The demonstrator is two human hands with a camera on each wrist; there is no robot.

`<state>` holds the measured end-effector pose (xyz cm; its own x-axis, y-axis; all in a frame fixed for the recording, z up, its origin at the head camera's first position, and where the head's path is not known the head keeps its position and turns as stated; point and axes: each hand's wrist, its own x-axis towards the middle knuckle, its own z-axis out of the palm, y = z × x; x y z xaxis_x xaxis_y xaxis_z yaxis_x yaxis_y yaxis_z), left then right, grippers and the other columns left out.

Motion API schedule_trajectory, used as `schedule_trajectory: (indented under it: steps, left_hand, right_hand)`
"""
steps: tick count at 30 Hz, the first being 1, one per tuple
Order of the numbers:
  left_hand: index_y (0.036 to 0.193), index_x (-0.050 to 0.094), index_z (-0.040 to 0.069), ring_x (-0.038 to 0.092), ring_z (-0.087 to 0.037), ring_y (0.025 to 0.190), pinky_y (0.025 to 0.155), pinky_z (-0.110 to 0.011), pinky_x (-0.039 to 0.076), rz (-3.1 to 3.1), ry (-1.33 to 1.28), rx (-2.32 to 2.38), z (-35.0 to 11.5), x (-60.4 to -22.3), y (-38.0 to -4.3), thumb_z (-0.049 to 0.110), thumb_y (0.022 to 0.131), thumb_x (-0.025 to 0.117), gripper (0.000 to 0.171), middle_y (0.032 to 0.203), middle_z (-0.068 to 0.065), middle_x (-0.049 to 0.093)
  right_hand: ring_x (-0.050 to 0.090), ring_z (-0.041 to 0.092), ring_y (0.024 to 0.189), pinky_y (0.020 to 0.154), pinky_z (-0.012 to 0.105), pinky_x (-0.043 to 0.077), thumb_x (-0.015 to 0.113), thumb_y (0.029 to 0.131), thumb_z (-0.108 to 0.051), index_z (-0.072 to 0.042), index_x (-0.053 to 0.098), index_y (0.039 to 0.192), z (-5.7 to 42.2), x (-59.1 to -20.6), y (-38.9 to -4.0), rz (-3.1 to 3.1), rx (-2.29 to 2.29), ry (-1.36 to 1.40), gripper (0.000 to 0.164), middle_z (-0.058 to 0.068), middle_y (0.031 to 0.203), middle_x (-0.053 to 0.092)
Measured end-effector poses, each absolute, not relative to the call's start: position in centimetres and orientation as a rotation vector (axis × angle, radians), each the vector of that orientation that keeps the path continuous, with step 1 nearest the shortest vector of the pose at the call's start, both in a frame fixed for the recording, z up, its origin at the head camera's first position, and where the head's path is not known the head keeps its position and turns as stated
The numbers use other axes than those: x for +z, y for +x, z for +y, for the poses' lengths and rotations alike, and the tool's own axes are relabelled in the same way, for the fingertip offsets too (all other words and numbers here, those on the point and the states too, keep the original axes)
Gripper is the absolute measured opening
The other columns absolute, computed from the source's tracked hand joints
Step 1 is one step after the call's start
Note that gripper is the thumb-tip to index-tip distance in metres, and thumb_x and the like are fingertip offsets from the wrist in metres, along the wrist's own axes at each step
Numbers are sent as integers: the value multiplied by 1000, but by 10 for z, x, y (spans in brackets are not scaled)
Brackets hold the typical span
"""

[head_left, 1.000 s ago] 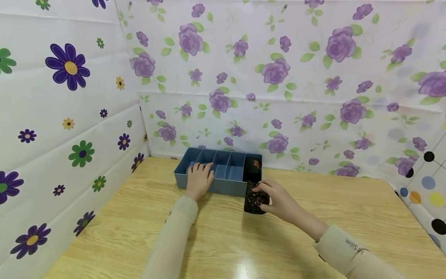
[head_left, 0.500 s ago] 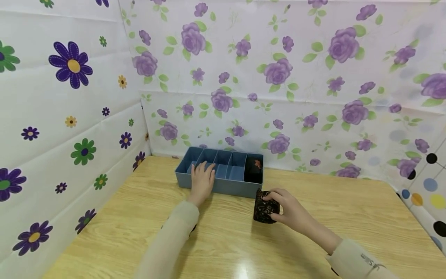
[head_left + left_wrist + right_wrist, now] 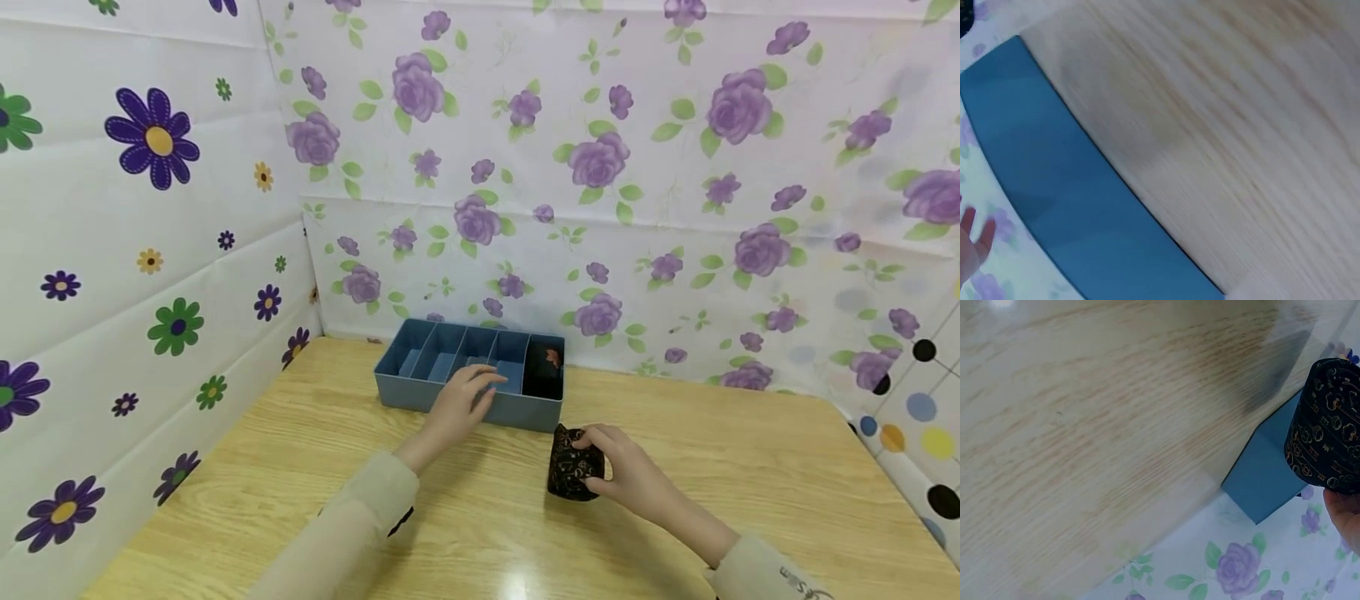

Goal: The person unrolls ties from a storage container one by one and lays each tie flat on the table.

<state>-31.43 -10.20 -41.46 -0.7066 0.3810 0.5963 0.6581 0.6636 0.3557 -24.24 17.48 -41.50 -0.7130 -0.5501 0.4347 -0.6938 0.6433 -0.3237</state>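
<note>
In the head view my right hand (image 3: 626,471) pinches a rolled black cloth (image 3: 573,468) with a small orange and tan print, above the table just in front of the box's right end. The right wrist view shows the same roll (image 3: 1329,428) as a rounded bundle, my fingertips at its edge. A blue-grey divided box (image 3: 465,398) stands near the back wall. Its rightmost compartment holds a folded black item (image 3: 542,375) with an orange leaf-like mark. Over the box's front wall hovers my left hand (image 3: 455,408), fingers loosely spread, holding nothing.
The wooden table (image 3: 712,467) extends in front of and to the right of the box. A floral wall cloth (image 3: 660,275) hangs directly behind the box, and another flowered cloth (image 3: 187,350) borders the left side.
My right hand has drawn the cloth roll away from the box, rightward and toward me. My left hand has lifted off the left compartments and moved right.
</note>
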Motion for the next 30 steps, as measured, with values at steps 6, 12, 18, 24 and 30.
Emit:
schedule_trajectory:
  steps: [6,12,18,24,30]
  left_hand:
    - [110,68,11,62,-20,101,81,-31,54,-2389,-1051,-803,-83,-414,-292,11,93,58,19,110,-5,65]
    - [116,66,13,64,-19,100,84,-31,54,-2482,-1128,-868,-65,-419,-263,19,93,60,24,111,-3,64]
    - [121,63,17,65,-18,100,84,-28,53,-2639,-1051,-822,-56,-425,-244,30,92,62,32,116,-1,65]
    - [119,64,19,64,-15,94,74,-21,52,-2760,-975,-895,-46,-428,-231,41,90,61,37,113,1,65]
    - [114,66,20,63,-11,88,69,-17,49,-2743,-959,-874,-39,-431,-231,38,88,64,32,105,3,64]
  right_hand:
    - [58,30,104,83,42,52,78,72,-1,-10,58,105,176,-419,-238,-2622,760,982,40,9,110,60]
    - [59,28,101,83,42,52,78,72,0,-9,58,103,174,-424,-233,-2665,801,988,38,7,109,61]
    - [61,28,100,82,41,53,78,71,0,-9,57,100,172,-433,-230,-2644,838,1005,37,7,109,62]
    - [62,27,101,83,40,54,78,69,2,-9,55,98,171,-440,-228,-2602,874,1022,39,8,111,63]
    - [61,27,102,84,40,54,78,69,0,-9,53,98,171,-438,-227,-2630,845,997,40,6,109,62]
